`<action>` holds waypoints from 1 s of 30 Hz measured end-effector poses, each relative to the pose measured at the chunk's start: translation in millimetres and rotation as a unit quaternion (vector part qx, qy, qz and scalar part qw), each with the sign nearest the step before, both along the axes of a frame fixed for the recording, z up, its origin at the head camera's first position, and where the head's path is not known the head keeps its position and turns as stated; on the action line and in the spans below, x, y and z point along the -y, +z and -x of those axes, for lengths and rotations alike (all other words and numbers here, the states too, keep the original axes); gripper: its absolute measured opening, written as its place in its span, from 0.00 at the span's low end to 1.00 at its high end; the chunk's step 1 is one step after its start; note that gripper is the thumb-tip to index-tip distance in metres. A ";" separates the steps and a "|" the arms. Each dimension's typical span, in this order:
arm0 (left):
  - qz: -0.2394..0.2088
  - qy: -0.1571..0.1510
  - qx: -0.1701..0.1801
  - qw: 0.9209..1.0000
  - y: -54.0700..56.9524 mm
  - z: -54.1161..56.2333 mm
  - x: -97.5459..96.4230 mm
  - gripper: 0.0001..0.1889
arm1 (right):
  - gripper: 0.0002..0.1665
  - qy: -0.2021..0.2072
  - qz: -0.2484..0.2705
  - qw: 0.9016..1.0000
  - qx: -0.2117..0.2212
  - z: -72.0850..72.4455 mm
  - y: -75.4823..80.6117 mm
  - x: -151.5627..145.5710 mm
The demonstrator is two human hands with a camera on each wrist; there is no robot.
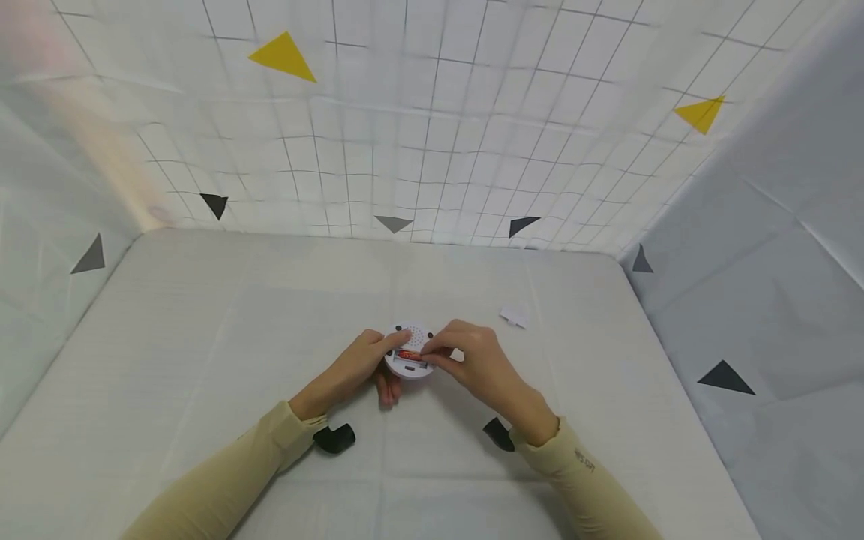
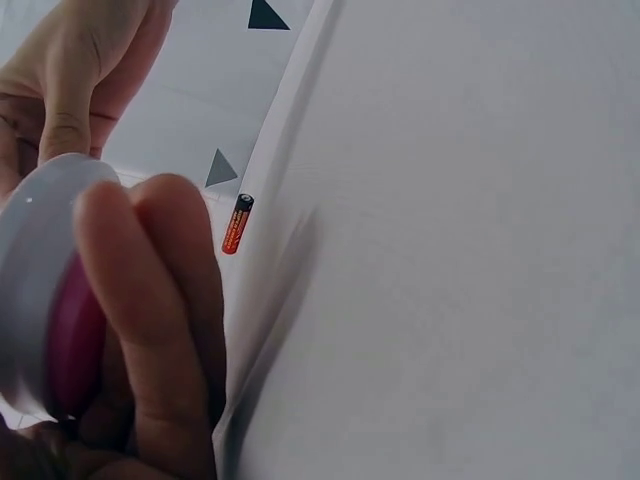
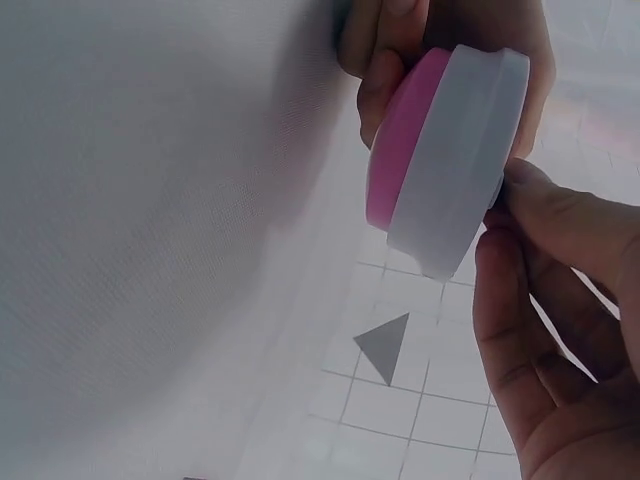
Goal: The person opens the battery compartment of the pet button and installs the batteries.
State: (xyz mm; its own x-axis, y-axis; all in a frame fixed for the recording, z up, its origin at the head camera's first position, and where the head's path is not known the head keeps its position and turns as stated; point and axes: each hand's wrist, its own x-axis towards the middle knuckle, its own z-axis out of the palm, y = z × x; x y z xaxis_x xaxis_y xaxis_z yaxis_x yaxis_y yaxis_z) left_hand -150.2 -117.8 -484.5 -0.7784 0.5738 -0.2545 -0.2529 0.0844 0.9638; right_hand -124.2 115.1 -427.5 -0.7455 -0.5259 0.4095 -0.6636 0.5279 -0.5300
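My left hand [image 1: 361,367] grips a round white device [image 1: 417,334], its thumb over the face and fingers beneath. This face carries speaker holes, small dark feet and an uncovered battery slot. The device's pink side [image 3: 405,140] faces away from the holed face. An orange battery [image 1: 408,355] shows in the slot. My right hand [image 1: 475,360] pinches at the battery's right end with thumb and forefinger; those fingertips cover that end. Another orange and black battery [image 2: 238,224] lies on the table beyond the left fingers in the left wrist view.
A small white cover piece [image 1: 514,315] lies on the white-covered table [image 1: 304,300], right of and behind the device. White sheet walls with grid lines and triangle marks enclose the back and sides. A black piece [image 1: 334,439] shows near the left cuff, another [image 1: 498,435] near the right.
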 end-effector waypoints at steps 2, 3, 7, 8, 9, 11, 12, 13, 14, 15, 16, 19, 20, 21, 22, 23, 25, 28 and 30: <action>-0.003 -0.005 -0.001 1.000 0.9 0.5 -0.3 0.35 | 0.13 -0.004 0.001 1.000 -0.002 -0.1 0.2 0.7; -0.006 -0.008 -0.001 1.000 0.8 0.8 -0.3 0.35 | 0.13 -0.005 0.004 1.000 -0.003 -0.2 -0.3 1.3; -0.016 -0.009 -0.001 1.000 0.7 1.0 0.1 0.34 | 0.11 -0.010 0.017 1.000 -0.016 -1.0 -2.0 4.7; -0.017 -0.009 -0.003 1.000 0.5 1.0 0.2 0.34 | 0.10 -0.011 0.019 1.000 -0.020 -1.2 -2.8 5.5; -0.018 -0.008 -0.003 1.000 0.3 1.0 0.5 0.34 | 0.10 -0.013 0.022 0.999 -0.023 -1.6 -3.1 6.2; -0.018 -0.010 -0.005 1.000 0.4 0.9 1.0 0.33 | 0.10 -0.020 0.022 0.999 -0.026 -2.6 -3.0 7.1; -0.019 -0.010 -0.006 1.000 0.7 0.9 1.1 0.33 | 0.10 -0.020 0.022 0.999 -0.026 -2.8 -3.6 7.4; -0.018 -0.012 -0.007 1.000 1.3 0.8 1.2 0.33 | 0.10 -0.019 0.021 0.999 -0.027 -2.7 -4.1 7.8; -0.018 -0.011 -0.007 1.000 1.7 0.8 1.2 0.33 | 0.10 -0.017 0.020 0.999 -0.028 -2.5 -4.4 8.3; -0.020 -0.011 -0.008 1.000 2.3 0.9 1.3 0.33 | 0.10 -0.016 0.019 0.999 -0.029 -2.4 -4.1 8.7; -0.020 -0.009 -0.010 1.000 2.8 1.1 1.4 0.34 | 0.10 -0.015 0.017 0.999 -0.032 -2.0 -4.1 9.1; -0.020 -0.006 -0.018 1.000 3.8 1.5 1.3 0.34 | 0.11 -0.011 0.015 0.999 -0.038 -1.1 -3.3 10.3; -0.018 -0.003 -0.019 1.000 3.5 1.5 1.3 0.33 | 0.11 -0.011 0.016 0.999 -0.038 -1.1 -3.0 10.4; -0.018 -0.002 -0.019 1.000 2.8 1.4 1.3 0.33 | 0.11 -0.011 0.015 0.999 -0.038 -1.4 -2.9 10.4; -0.016 -0.001 -0.020 1.000 2.2 1.2 1.3 0.33 | 0.11 -0.011 0.015 0.999 -0.036 -1.8 -2.8 10.4; -0.014 -0.001 -0.019 1.000 1.1 0.9 1.4 0.33 | 0.11 -0.011 0.015 0.999 -0.033 -2.3 -3.1 10.3; -0.009 -0.002 -0.020 1.000 -0.4 -0.2 1.4 0.33 | 0.10 -0.014 0.013 0.999 -0.027 -3.5 -3.9 9.6; -0.009 -0.003 -0.023 1.000 -2.7 -1.2 1.1 0.34 | 0.10 -0.018 0.013 1.000 -0.022 -3.9 -5.4 8.6; -0.010 -0.004 -0.027 1.000 -3.0 -1.6 0.9 0.35 | 0.11 -0.018 0.014 1.000 -0.021 -3.2 -6.1 7.8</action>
State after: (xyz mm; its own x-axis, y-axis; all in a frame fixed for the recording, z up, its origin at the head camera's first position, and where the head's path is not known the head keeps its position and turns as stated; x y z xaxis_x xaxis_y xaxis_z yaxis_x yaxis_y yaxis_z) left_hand -148.6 -118.7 -487.5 -0.7866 0.5838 -0.2011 -0.2002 0.0669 0.9775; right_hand -121.0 107.3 -433.6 -0.7454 -0.4877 0.4545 -0.6666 0.5373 -0.5167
